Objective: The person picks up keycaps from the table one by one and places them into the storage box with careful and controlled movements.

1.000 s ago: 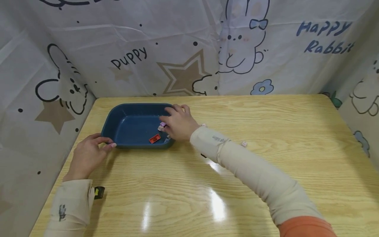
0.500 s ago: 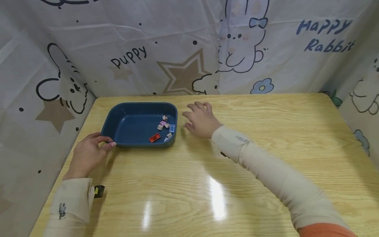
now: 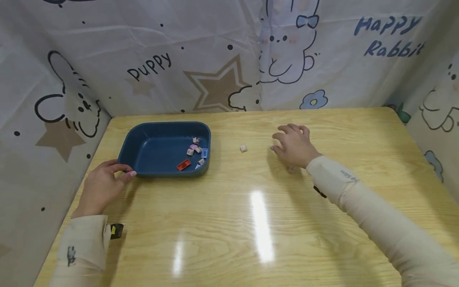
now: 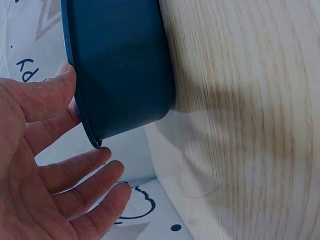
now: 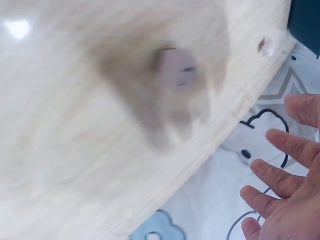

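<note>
A dark blue plastic basin (image 3: 154,153) stands at the back left of the table. My left hand (image 3: 101,186) pinches its near left corner, the thumb on the rim and a finger beneath, as the left wrist view shows. My right hand (image 3: 295,146) hovers right of the basin with fingers spread and nothing in them. Below its wrist a small pale pink block (image 3: 292,170) lies partly hidden; the right wrist view shows this block (image 5: 177,67) blurred, with dark marks. Another small pale block (image 3: 243,148) sits between the basin and the right hand.
Inside the basin, at its right end, are several small pale and pink blocks (image 3: 190,152), a red rectangular piece (image 3: 183,165) and a blue one (image 3: 204,153). A patterned cloth (image 3: 215,40) hangs along the back and sides of the wood-grain table (image 3: 215,231).
My right hand has moved from the basin's right end out to the right over the table, uncovering the pieces inside and a pale block. The left hand stays on the rim.
</note>
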Motion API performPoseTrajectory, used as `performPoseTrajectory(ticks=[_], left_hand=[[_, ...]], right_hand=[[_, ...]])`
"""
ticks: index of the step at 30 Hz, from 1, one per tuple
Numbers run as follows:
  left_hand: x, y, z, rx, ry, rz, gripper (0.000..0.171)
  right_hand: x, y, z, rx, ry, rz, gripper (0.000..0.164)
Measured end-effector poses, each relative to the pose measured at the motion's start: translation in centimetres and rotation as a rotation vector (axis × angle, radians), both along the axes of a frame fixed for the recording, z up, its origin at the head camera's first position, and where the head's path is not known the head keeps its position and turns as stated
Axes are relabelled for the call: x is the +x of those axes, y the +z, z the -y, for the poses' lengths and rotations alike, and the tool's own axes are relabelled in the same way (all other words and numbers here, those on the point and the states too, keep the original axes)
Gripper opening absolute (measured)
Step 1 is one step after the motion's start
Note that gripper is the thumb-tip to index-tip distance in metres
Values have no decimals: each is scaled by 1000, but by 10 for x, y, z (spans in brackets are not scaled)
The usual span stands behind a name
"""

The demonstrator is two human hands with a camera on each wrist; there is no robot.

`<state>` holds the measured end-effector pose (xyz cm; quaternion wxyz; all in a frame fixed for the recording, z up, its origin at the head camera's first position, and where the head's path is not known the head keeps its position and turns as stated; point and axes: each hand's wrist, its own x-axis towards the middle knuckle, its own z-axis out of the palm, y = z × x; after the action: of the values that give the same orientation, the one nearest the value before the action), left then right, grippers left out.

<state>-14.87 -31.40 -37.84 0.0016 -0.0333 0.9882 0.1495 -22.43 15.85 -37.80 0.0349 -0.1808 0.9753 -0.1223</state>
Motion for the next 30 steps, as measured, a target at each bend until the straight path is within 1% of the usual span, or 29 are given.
performPoseTrajectory(ticks=[3, 7, 11, 15, 21, 26, 30], left_hand=[[-2, 0, 0, -6, 2, -10, 34], [-2, 1, -1, -5, 16, 13, 40], [-1, 1, -1, 7, 14, 17, 43], [0, -1, -3, 7, 7, 8, 43], [1, 1, -3, 3, -10, -26, 40], [1, -1, -3, 5, -13, -34, 39], [1, -1, -2, 0, -24, -51, 36]], right_hand=[[8, -3, -15, 1, -22, -2, 33], [20, -9, -30, 3, -39, 20, 33], [30, -18, -40, 29, -26, 51, 35], [38, -28, -44, 70, -8, 50, 34], [44, -35, -41, 97, 0, 30, 24], [46, -36, -41, 101, 1, 21, 21], [43, -35, -37, 105, 18, 14, 21]])
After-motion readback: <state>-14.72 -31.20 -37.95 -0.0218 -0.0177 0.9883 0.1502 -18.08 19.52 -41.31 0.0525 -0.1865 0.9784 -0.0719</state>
